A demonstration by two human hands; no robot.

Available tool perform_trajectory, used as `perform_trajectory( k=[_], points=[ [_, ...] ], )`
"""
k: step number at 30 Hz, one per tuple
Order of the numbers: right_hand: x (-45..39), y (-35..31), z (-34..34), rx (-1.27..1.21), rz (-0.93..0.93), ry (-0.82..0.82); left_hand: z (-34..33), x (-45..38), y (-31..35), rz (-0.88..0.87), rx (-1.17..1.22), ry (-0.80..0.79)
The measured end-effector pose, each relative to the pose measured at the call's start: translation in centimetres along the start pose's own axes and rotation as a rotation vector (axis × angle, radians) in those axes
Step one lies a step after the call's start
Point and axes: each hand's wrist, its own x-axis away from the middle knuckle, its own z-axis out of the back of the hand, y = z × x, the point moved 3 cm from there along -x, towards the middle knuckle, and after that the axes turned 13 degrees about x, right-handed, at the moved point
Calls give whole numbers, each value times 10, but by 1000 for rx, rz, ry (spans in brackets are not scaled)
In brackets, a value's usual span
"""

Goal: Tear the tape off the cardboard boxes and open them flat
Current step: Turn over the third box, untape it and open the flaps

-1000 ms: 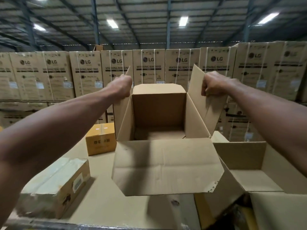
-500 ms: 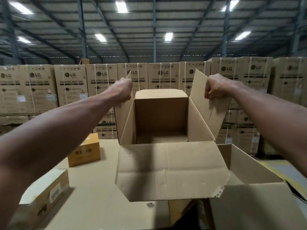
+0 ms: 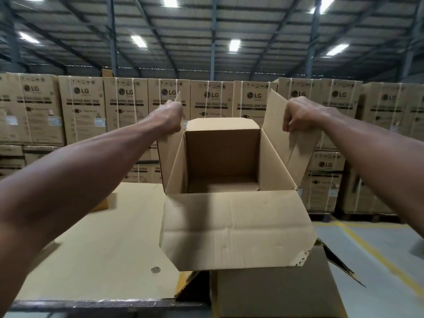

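The left hand grips the left flap of the open brown cardboard box. The right hand grips its right flap. The box is up above the tan desk.

Cardboard-covered tabletop with a grey floor to its right

The tabletop's tan sheet has a small round mark near its front, above a dark front edge. A yellow box rests on it, mostly hidden behind a forearm. An open carton stands at its right end. Yellow lines cross the floor
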Motion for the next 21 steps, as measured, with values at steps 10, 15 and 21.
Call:
perform_trajectory(
  k=[10,15,21],
  points=[
    [1,90,-35,-8,-37,-38,-46,-37,66,4,42,-18],
    [-10,123,-45,3,-55,-23,-56,-63,89,-12,37,-16],
    [-26,150,-62,18,-91,-11,-85,-88,104,-25,94,-37]
  ],
)
